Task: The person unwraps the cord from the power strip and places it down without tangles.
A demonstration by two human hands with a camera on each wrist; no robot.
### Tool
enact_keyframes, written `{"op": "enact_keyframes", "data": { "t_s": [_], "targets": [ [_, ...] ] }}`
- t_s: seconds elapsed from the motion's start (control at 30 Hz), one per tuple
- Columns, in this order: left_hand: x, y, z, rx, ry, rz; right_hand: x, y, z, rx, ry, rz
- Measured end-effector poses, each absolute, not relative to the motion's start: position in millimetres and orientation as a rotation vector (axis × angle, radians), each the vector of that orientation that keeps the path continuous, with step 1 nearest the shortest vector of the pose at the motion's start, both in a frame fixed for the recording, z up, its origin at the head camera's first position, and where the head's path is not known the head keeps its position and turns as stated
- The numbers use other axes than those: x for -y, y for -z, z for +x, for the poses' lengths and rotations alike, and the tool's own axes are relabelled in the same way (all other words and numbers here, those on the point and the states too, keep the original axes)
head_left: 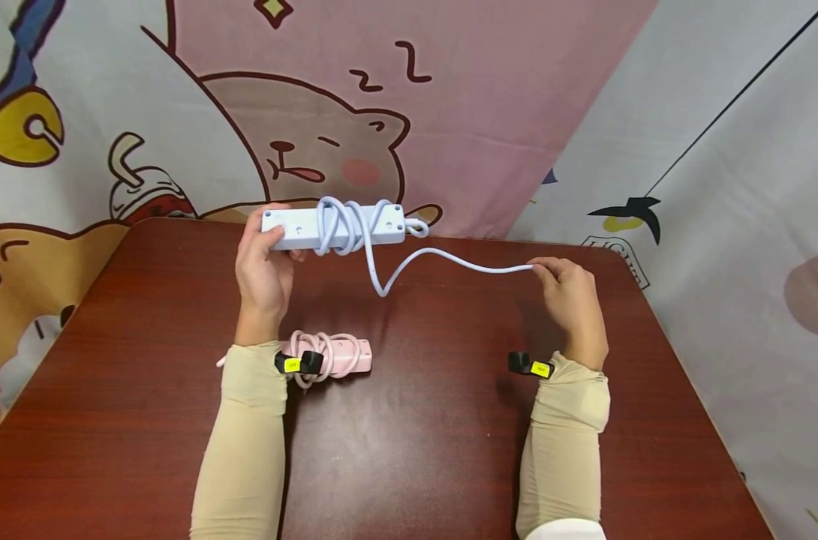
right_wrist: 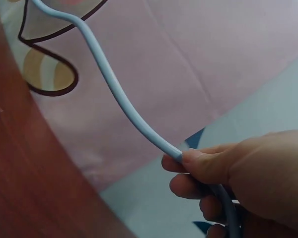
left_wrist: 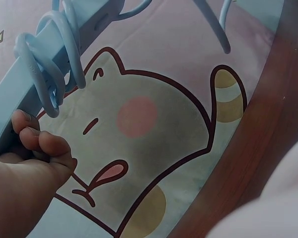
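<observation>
My left hand grips one end of a pale blue power strip, raised over the far side of the table. Several loops of its own cord wrap the strip's middle, as the left wrist view shows too, with the fingers curled at the strip's lower end. From the loops a loose length of cord dips, then runs right. There my right hand pinches it between thumb and forefinger; in the right wrist view the cord continues down past the curled fingers.
A pink power strip, wound with its own pink cord, lies on the brown table beside my left wrist and partly behind it. A cartoon-printed cloth hangs along the table's far edge.
</observation>
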State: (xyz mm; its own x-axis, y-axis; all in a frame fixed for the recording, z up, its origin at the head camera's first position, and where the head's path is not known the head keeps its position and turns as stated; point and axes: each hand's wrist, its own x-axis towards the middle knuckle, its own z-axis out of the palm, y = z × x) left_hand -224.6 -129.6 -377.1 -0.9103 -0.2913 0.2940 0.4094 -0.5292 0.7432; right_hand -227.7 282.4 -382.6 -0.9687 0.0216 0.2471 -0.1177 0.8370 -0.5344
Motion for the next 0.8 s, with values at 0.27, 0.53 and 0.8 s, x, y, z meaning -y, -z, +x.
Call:
{"op": "enact_keyframes", "data": {
  "t_s": [0.27,0.53,0.8],
  "targets": [
    [129.1,377.2,-223.3,1.245,2.461,-0.183,-284.8,403.0,-236.6,2.923,-0.865,-0.004],
    [129.2,376.6,-222.7,1.243,2.473,-0.173,-282.5,408.6,-237.5,3.086,-0.856,-0.007],
    [129.8,377.7,-223.6,1.254,2.480,-0.183,-276.9,392.3,-230.5,3.054,-0.847,0.006]
  ]
}}
